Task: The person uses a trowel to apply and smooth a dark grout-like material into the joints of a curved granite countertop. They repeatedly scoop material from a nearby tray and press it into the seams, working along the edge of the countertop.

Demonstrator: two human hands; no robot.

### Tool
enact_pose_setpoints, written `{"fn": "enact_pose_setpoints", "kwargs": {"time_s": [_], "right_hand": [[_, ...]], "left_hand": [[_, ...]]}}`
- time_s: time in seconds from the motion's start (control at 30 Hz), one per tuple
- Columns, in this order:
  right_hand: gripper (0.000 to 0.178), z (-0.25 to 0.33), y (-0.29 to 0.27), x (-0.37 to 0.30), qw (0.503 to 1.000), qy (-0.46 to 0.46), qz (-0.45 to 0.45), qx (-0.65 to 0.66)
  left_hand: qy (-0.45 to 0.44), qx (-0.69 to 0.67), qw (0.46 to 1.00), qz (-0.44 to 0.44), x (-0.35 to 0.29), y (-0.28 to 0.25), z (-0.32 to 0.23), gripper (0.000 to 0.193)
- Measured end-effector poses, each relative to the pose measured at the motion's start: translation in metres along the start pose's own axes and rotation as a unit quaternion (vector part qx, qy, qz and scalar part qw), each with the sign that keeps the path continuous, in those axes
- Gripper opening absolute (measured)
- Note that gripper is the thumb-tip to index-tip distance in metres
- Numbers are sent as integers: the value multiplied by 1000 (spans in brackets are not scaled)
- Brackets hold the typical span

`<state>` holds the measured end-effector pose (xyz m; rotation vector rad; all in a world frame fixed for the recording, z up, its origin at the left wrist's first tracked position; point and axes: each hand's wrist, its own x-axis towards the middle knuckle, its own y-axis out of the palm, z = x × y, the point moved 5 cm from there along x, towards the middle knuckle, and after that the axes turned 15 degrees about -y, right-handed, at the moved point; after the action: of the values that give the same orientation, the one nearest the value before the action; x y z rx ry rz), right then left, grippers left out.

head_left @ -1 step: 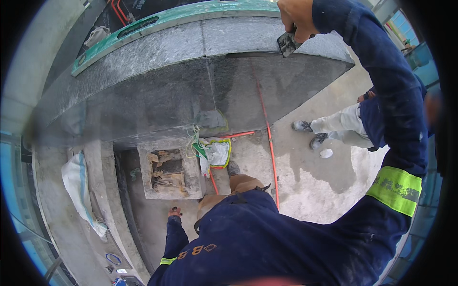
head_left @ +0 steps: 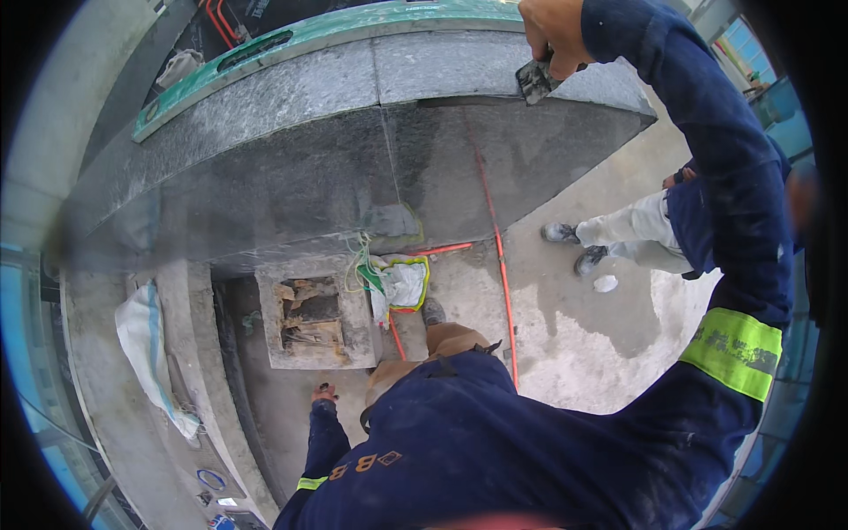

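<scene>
My right hand (head_left: 554, 34) is raised at the top, fingers closed on a dark, dusty, block-like tool (head_left: 534, 82). I cannot make out its exact kind. The tool is at the upper edge of a grey stone-slab wall (head_left: 424, 66), and the hand partly hides it. Along that top edge, left of my right hand, lies a long green spirit level (head_left: 291, 42). Low on the left, my left hand (head_left: 324, 393) hangs beside my leg with its fingers loosely apart, and nothing shows in it. A concrete block with a broken square opening (head_left: 358, 340) is just beyond it.
A white and green sack (head_left: 406, 284) with loose string sits by my foot. Orange-red pipes (head_left: 503, 283) run over the floor. At the right stands another person in pale trousers (head_left: 632, 221). A white sack (head_left: 141, 340) hangs over the concrete ledge (head_left: 199, 353) at left.
My right hand has shifted very slightly to the right with the dark tool. My left hand stays where it was.
</scene>
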<state>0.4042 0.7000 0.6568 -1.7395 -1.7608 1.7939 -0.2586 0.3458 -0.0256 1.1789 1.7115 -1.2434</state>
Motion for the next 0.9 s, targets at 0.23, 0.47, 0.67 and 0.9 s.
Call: {"fn": "enact_pose_setpoints", "kwargs": {"time_s": [0.23, 0.47, 0.67, 0.9], "right_hand": [[27, -29, 23, -73, 972, 72, -216, 60], [47, 89, 139, -101, 512, 217, -615, 558], [52, 152, 178, -26, 121, 109, -633, 757], [53, 150, 148, -17, 142, 177, -634, 740]], "left_hand": [[-6, 63, 996, -65, -17, -2, -1, 38], [-40, 58, 997, -35, -42, -22, 0, 37], [-46, 62, 996, -41, -57, -47, -14, 37], [17, 40, 999, -18, -34, -39, -46, 35]]}}
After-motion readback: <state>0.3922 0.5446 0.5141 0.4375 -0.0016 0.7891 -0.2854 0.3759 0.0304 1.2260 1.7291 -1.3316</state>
